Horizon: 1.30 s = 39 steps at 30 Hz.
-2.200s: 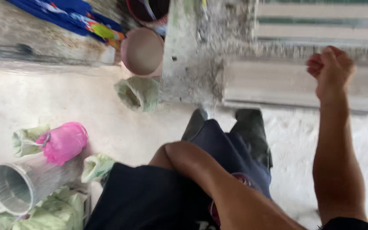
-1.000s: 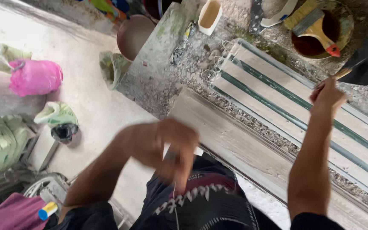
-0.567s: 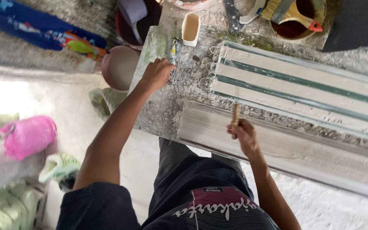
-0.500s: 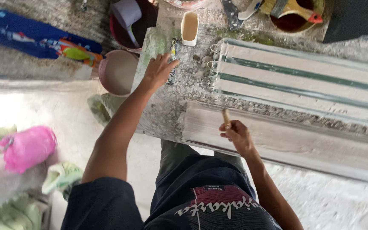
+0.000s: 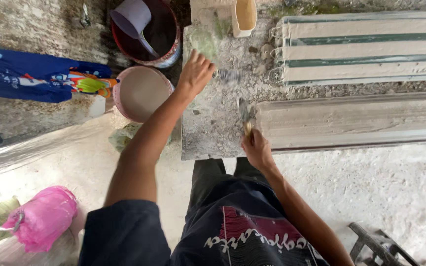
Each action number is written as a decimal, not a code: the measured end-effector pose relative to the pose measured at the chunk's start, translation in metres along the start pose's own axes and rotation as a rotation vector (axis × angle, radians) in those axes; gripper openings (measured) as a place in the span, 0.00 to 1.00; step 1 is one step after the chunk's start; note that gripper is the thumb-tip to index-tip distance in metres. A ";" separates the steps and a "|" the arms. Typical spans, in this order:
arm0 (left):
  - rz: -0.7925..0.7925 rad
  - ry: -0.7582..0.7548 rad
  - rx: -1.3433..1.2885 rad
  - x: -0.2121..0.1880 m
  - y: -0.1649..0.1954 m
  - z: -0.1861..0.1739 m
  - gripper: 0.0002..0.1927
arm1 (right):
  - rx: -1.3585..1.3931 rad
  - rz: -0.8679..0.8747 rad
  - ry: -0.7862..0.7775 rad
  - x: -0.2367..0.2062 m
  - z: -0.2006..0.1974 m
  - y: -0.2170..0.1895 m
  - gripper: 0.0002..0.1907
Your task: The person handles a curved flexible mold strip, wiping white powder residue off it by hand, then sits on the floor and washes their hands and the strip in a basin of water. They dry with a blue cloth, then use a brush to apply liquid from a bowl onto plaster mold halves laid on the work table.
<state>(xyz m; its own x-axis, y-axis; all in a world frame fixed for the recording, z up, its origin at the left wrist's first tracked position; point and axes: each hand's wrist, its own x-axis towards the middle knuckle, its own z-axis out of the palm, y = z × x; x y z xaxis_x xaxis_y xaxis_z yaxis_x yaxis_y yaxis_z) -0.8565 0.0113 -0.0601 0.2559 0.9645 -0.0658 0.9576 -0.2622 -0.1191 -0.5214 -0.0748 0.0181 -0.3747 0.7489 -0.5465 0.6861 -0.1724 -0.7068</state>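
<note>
1. The right hand [image 5: 256,148] is closed in a fist around the wooden handle of a small metal-bladed tool [image 5: 244,114], a scraper or narrow trowel by its look; the blade points away from the person and is somewhat blurred.
2. The tool's blade lies at the near left end of a long pale grey moulded plaster strip [image 5: 351,120], which runs to the right along the near edge of the rough grey concrete surface [image 5: 208,133].
3. The left hand [image 5: 195,74] reaches forward over the surface with its fingers loosely curled and the palm down; whether it pinches anything cannot be told. Just beside its fingertips is a small blurred grey object [image 5: 229,75], and I cannot tell whether they touch.
4. Behind the plaster strip, further from the person, lies a white moulded strip with green stripes [image 5: 366,49], parallel to the first.
5. At the far edge of the surface stands a small white cup holding tan liquid [image 5: 245,15].
6. To the left of the surface, on the ground, sits a pink bucket filled with pale grey mix [image 5: 141,92], and behind it a dark red bucket [image 5: 166,47] with a lavender plastic scoop [image 5: 131,17] inside.
7. Further left lies a blue patterned cloth [image 5: 30,74]; a pink plastic bag [image 5: 43,216] sits near the lower left.
</note>
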 end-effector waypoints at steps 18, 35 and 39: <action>-1.041 0.245 -1.353 -0.085 0.179 0.000 0.16 | -0.670 0.121 -0.176 0.066 0.041 -0.111 0.21; -0.954 0.337 -1.432 -0.086 0.170 0.007 0.26 | -0.824 -0.005 -0.141 0.094 0.035 -0.145 0.19; -1.101 0.113 -1.580 -0.087 0.168 0.005 0.26 | -0.754 0.147 -0.317 0.078 0.040 -0.132 0.22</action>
<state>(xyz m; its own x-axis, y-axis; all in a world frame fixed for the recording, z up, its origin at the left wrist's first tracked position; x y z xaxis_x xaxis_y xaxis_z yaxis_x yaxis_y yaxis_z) -0.7182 -0.1168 -0.0797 -0.5081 0.6739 -0.5363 -0.1044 0.5700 0.8150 -0.6665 -0.0189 0.0507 -0.3290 0.5168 -0.7903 0.9335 0.3046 -0.1894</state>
